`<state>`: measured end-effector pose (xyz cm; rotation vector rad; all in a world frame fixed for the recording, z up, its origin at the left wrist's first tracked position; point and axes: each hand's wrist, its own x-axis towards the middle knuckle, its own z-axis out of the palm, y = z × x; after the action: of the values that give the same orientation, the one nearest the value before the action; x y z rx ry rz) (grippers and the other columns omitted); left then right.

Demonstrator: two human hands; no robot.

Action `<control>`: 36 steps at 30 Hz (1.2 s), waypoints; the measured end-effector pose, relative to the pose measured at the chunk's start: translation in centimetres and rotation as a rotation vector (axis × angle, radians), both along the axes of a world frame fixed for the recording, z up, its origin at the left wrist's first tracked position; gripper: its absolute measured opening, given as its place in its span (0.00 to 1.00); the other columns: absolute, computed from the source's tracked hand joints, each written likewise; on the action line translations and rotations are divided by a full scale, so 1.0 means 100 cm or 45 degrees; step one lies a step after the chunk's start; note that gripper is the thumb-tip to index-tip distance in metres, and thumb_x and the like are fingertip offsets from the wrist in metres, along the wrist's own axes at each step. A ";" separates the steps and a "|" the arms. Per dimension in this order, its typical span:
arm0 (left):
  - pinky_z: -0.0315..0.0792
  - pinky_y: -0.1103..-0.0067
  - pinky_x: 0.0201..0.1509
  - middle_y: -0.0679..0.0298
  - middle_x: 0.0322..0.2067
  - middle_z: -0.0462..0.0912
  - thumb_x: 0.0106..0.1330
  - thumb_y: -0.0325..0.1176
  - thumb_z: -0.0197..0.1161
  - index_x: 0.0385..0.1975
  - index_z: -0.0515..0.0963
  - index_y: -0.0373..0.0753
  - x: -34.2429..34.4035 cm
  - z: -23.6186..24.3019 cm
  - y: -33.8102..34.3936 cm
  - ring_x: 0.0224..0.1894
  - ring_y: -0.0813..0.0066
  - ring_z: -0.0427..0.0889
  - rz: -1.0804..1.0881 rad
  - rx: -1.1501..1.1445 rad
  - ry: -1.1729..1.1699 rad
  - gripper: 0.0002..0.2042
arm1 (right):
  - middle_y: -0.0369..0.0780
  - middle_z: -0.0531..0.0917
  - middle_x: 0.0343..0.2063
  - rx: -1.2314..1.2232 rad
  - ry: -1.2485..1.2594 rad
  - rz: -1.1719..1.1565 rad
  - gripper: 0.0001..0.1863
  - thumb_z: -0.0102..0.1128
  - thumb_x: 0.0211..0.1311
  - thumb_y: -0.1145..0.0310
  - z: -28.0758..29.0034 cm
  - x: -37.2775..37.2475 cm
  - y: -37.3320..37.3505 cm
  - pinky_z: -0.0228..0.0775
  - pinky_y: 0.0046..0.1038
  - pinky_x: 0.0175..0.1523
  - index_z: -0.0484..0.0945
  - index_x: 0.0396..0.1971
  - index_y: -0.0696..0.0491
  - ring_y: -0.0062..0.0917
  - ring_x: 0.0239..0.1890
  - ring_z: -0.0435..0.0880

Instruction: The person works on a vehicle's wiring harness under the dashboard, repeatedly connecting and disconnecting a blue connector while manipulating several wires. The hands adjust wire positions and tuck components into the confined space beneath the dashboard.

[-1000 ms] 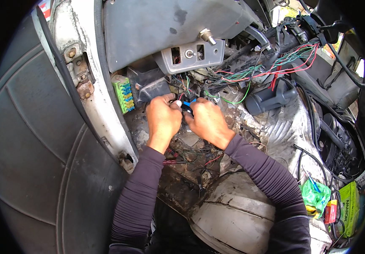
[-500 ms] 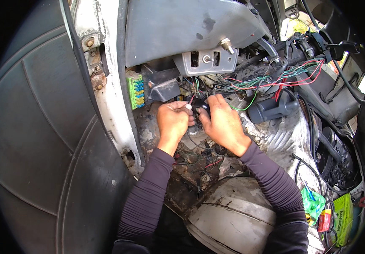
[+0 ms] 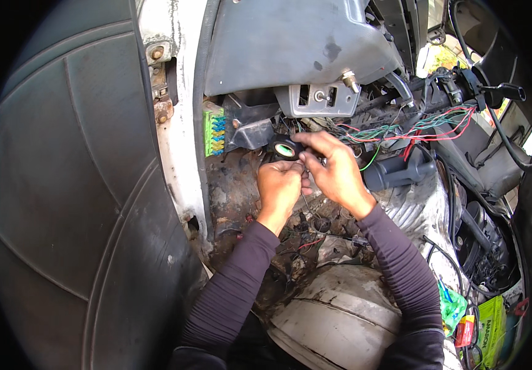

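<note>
A roll of black electrical tape (image 3: 276, 148) with a pale green core hangs under the dashboard, its face turned to me. My right hand (image 3: 339, 176) grips it by the right edge between bent fingers and thumb. Just below the roll, my left hand (image 3: 280, 190) is closed in a pinch, its fingertips touching those of my right hand. A thin dark wire comes out beneath these fingertips; most of it is hidden by them. Behind both hands, a bundle of red, green and white wires (image 3: 395, 132) runs off to the right.
A green fuse box (image 3: 214, 132) with blue and yellow fuses sits left of my hands. Above is the grey dashboard panel (image 3: 284, 46). A dark door panel (image 3: 87, 185) fills the left. At lower right lie a green bag (image 3: 493, 330) and a small red box (image 3: 465, 331).
The tape roll has swung up and turned, so its open core now faces me. My left hand sits lower against my right fingertips. The whole view has shifted slightly.
</note>
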<state>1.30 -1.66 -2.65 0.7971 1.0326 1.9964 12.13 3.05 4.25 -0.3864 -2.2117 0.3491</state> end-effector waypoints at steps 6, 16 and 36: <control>0.75 0.79 0.22 0.66 0.22 0.78 0.73 0.28 0.59 0.25 0.80 0.32 0.020 0.009 0.002 0.18 0.81 0.72 -0.060 0.058 -0.172 0.12 | 0.47 0.85 0.43 0.334 0.027 -0.021 0.18 0.56 0.57 0.80 -0.007 0.007 0.003 0.77 0.40 0.52 0.85 0.47 0.57 0.47 0.46 0.84; 0.68 0.78 0.22 0.69 0.22 0.75 0.72 0.34 0.60 0.29 0.79 0.34 -0.039 0.035 -0.006 0.20 0.80 0.70 -0.053 -0.238 0.133 0.11 | 0.53 0.86 0.35 -0.173 -0.144 -0.380 0.22 0.72 0.57 0.68 -0.049 -0.010 0.005 0.78 0.47 0.44 0.73 0.47 0.59 0.51 0.40 0.87; 0.79 0.67 0.38 0.46 0.28 0.87 0.66 0.32 0.67 0.37 0.87 0.32 -0.027 0.002 -0.027 0.29 0.59 0.89 0.619 -0.205 1.216 0.09 | 0.50 0.83 0.35 0.098 -0.320 -0.367 0.21 0.70 0.52 0.70 -0.020 0.008 -0.020 0.74 0.47 0.43 0.71 0.43 0.55 0.52 0.40 0.84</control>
<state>-1.36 -4.36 -2.42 1.5888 2.0529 1.8488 12.97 1.00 2.25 -0.7304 -2.3600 0.0610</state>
